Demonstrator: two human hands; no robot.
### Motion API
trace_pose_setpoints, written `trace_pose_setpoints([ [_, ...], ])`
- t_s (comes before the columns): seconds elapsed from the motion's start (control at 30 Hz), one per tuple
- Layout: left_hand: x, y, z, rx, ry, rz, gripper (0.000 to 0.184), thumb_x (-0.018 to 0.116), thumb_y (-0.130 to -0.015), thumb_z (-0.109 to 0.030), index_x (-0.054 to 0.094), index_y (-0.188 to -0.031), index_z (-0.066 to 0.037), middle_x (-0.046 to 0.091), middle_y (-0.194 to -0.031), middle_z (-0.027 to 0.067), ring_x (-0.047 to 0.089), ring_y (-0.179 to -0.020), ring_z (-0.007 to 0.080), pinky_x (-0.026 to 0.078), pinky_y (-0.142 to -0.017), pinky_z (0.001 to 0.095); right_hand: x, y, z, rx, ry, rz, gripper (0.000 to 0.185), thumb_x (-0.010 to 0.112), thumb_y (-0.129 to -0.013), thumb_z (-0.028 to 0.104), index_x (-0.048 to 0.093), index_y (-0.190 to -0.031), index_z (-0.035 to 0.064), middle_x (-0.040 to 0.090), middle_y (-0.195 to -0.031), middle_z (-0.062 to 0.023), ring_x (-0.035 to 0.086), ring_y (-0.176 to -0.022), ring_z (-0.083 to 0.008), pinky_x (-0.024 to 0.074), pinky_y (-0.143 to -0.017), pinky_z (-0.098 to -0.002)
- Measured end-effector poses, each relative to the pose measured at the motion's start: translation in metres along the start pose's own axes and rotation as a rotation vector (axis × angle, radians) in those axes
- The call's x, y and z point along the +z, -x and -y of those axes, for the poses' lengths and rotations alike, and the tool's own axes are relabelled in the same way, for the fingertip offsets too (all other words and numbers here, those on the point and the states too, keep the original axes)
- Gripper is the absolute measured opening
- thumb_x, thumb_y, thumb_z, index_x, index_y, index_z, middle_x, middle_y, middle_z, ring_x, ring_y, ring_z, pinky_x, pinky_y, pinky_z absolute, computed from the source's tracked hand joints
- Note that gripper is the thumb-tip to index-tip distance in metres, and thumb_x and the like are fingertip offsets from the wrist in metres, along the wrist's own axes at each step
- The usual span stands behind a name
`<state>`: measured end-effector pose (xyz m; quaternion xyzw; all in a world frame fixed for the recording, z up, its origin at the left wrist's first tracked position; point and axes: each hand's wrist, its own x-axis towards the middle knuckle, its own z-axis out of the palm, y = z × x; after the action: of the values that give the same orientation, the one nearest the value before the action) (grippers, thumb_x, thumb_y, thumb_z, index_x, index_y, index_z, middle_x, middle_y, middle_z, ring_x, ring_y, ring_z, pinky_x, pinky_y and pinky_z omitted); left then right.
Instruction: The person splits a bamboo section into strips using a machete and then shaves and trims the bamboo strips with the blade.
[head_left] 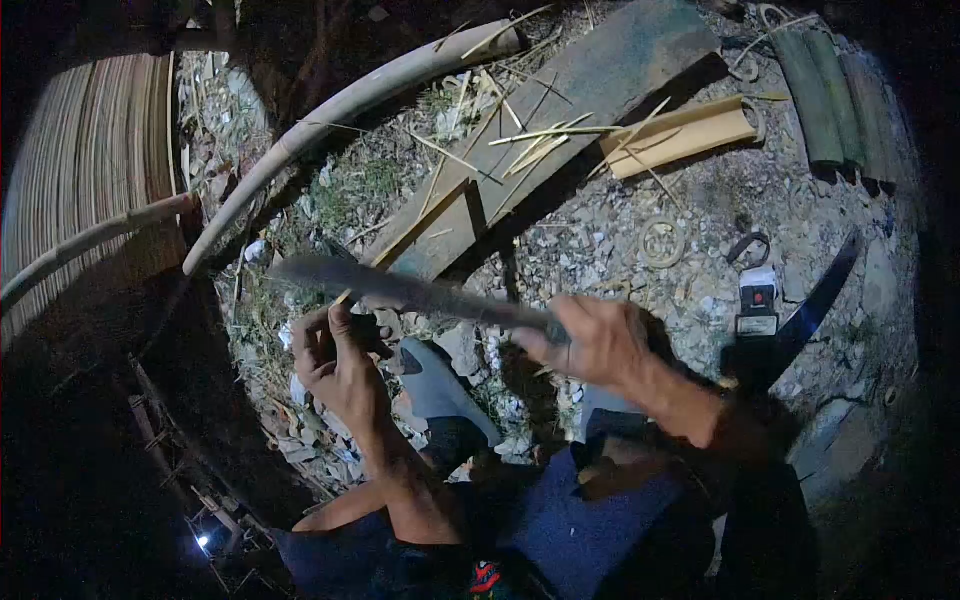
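My right hand (595, 340) is closed round the handle of a large machete (400, 290). The blade runs leftward, nearly level, and passes just above my left hand (340, 355). In my left hand, thumb and fingers pinch the end of a thin bamboo strip (343, 297). The blade crosses in front of this strip, so I cannot tell whether they touch. Beyond the blade, a pale strip (425, 225) continues in line with it over a wooden plank (600, 85); it looks like the same piece.
Thin bamboo slivers (545, 145) are scattered on the plank. A split bamboo piece (685, 138) and green bamboo lengths (820, 100) lie to the right. A curved pole (320, 120) crosses the upper left. Another dark curved blade (820, 300) and a ring (662, 243) are on the rubble.
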<state>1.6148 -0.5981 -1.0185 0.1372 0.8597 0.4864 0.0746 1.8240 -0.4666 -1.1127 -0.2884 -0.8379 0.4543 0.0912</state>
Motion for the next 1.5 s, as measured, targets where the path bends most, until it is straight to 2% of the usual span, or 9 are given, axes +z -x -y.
trace_pose_setpoints([
  [0.13,0.003,0.000,-0.006,0.029,-0.007,0.007,0.021,0.063,-0.104,-0.021,0.059,-0.101,-0.001,0.067,-0.074,0.0100,0.064,-0.058,0.0139,0.047,-0.047,0.0263,0.000,-0.025,-0.031,0.302,0.052,0.016,0.059,0.066,-0.093,0.056,0.061,-0.076,0.0003,0.061,-0.061,-0.0229,0.066,-0.056,-0.0411,0.0514,-0.051,-0.0508],
  [0.23,0.003,-0.003,-0.002,0.002,0.038,0.035,0.022,0.063,-0.104,-0.021,0.059,-0.101,0.000,0.068,-0.076,0.0124,0.066,-0.059,0.0150,0.047,-0.046,0.0256,-0.007,-0.011,-0.032,0.107,0.088,-0.012,0.060,0.065,-0.095,0.056,0.061,-0.076,-0.0012,0.062,-0.062,-0.0240,0.067,-0.060,-0.0415,0.0522,-0.054,-0.0509],
  [0.63,-0.035,-0.023,0.095,-0.149,-0.028,-0.006,0.026,0.062,-0.104,-0.029,0.061,-0.104,-0.003,0.062,-0.074,0.0059,0.059,-0.058,0.0116,0.046,-0.048,0.0260,-0.008,0.003,-0.068,0.348,0.242,-0.050,0.053,0.066,-0.095,0.052,0.065,-0.082,0.0013,0.063,-0.062,-0.0241,0.067,-0.062,-0.0449,0.0519,-0.054,-0.0516],
  [0.8,-0.034,-0.030,0.155,-0.282,-0.243,0.077,0.027,0.067,-0.100,-0.030,0.067,-0.106,-0.003,0.062,-0.070,0.0040,0.063,-0.062,0.0175,0.051,-0.057,0.0306,-0.018,0.015,-0.060,0.521,0.028,-0.054,0.050,0.055,-0.102,0.049,0.070,-0.092,0.0019,0.067,-0.078,-0.0250,0.068,-0.081,-0.0455,0.0516,-0.072,-0.0511],
  [0.87,-0.023,-0.025,0.156,0.003,-0.876,0.005,0.033,0.071,-0.096,-0.030,0.068,-0.116,-0.004,0.069,-0.086,0.0120,0.068,-0.075,0.0274,0.055,-0.066,0.0371,-0.024,0.027,-0.062,0.536,-0.006,-0.055,0.051,0.053,-0.102,0.049,0.071,-0.093,0.0018,0.067,-0.078,-0.0261,0.067,-0.081,-0.0467,0.0504,-0.072,-0.0520],
  [1.03,0.054,-0.050,0.116,0.509,-0.614,0.248,0.048,0.078,-0.088,-0.025,0.065,-0.133,-0.011,0.063,-0.121,0.0195,0.063,-0.108,0.0374,0.052,-0.090,0.0449,-0.028,0.048,-0.060,0.563,-0.039,-0.041,0.053,0.051,-0.103,0.049,0.071,-0.096,0.0010,0.066,-0.082,-0.0290,0.065,-0.083,-0.0496,0.0480,-0.071,-0.0537],
  [1.23,0.114,-0.079,0.103,0.633,-0.589,0.477,0.035,0.077,-0.084,-0.015,0.064,-0.116,-0.007,0.063,-0.118,0.0215,0.056,-0.118,0.0426,0.047,-0.098,0.0471,-0.043,0.050,-0.043,0.581,-0.041,-0.049,0.055,0.049,-0.104,0.050,0.070,-0.096,-0.0005,0.065,-0.082,-0.0293,0.065,-0.084,-0.0503,0.0480,-0.071,-0.0531],
  [1.43,0.093,-0.066,0.080,0.356,-0.243,0.406,0.050,0.061,-0.092,0.008,0.044,-0.137,-0.006,0.065,-0.112,0.0144,0.065,-0.105,0.0248,0.050,-0.091,0.0375,-0.043,0.050,-0.046,0.648,-0.095,-0.045,0.059,0.055,-0.100,0.055,0.068,-0.095,-0.0017,0.066,-0.085,-0.0313,0.065,-0.087,-0.0508,0.0505,-0.072,-0.0529],
  [1.5,0.077,-0.053,0.018,0.325,-0.004,0.221,0.036,0.053,-0.105,-0.008,0.046,-0.140,-0.005,0.059,-0.099,0.0053,0.053,-0.083,0.0118,0.044,-0.073,0.0266,-0.046,0.047,-0.043,0.584,-0.126,-0.097,0.059,0.055,-0.100,0.055,0.068,-0.092,-0.0019,0.066,-0.083,-0.0314,0.065,-0.086,-0.0510,0.0499,-0.072,-0.0535],
])
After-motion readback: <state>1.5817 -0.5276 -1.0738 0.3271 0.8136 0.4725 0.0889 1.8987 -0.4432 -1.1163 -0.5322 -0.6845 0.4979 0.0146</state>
